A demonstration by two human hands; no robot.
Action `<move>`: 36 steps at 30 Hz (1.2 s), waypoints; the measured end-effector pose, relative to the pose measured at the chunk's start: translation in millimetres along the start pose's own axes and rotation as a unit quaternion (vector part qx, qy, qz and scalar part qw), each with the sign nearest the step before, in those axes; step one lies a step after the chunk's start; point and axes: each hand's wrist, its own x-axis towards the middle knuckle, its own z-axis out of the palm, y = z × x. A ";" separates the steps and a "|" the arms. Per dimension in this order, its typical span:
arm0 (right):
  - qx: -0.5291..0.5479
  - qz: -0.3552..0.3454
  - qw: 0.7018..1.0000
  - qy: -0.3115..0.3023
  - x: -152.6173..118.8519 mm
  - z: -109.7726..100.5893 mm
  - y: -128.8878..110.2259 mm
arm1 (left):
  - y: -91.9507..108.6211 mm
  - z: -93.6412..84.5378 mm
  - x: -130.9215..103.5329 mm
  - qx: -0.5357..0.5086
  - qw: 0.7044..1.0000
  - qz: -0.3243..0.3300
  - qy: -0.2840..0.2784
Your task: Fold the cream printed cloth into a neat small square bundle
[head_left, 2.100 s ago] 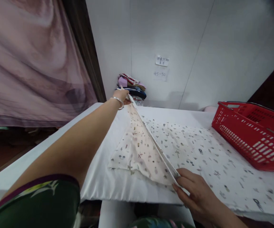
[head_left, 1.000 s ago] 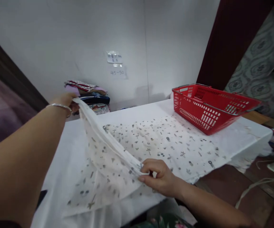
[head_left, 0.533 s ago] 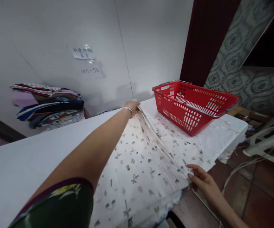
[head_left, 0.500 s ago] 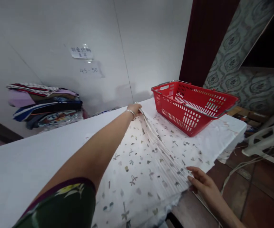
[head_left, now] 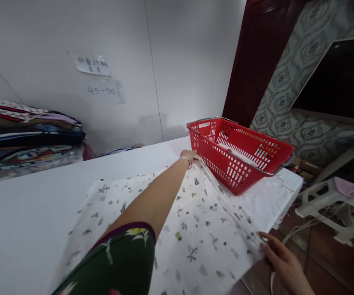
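Note:
A thin white cloth [head_left: 207,229] printed with small leaf, starfish and sunglasses motifs lies spread over the table. My left hand [head_left: 189,155], with a bracelet at the wrist, reaches to the cloth's far right corner and pinches the gathered edge beside the basket. My right hand [head_left: 280,256] grips the near end of that same edge between thumb and fingers, by the table's front right side. Between both hands the edge runs in a gathered, slanting line of folds. The left forearm hides part of the cloth.
A red plastic basket [head_left: 214,159] with metal handles stands at the table's back right. Folded fabrics [head_left: 32,133] are piled at the left by the wall. The white table [head_left: 20,229] extends left. A plastic stool [head_left: 321,200] and cords are on the floor at right.
Both hands have moved to the right in view with the cloth's edge. The cloth now spreads wider and flatter, and its gathers are narrower. The camera view has turned slightly right.

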 end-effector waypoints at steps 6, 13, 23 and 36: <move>-0.033 0.020 0.995 0.088 2.6 0.1 -8.6 | -42.6 6.4 19.8 -0.029 0.998 -0.039 -0.027; -0.090 -0.007 0.985 0.148 29.0 -2.1 1.8 | -52.9 7.0 25.3 -0.029 0.996 -0.008 -0.081; -0.273 -0.095 0.951 0.108 38.2 -11.5 16.8 | -53.5 -89.2 -19.1 0.055 0.995 0.004 -0.078; -0.386 -0.147 0.909 0.049 55.2 -22.0 1.0 | -64.8 -326.2 -190.6 0.187 0.970 0.023 0.152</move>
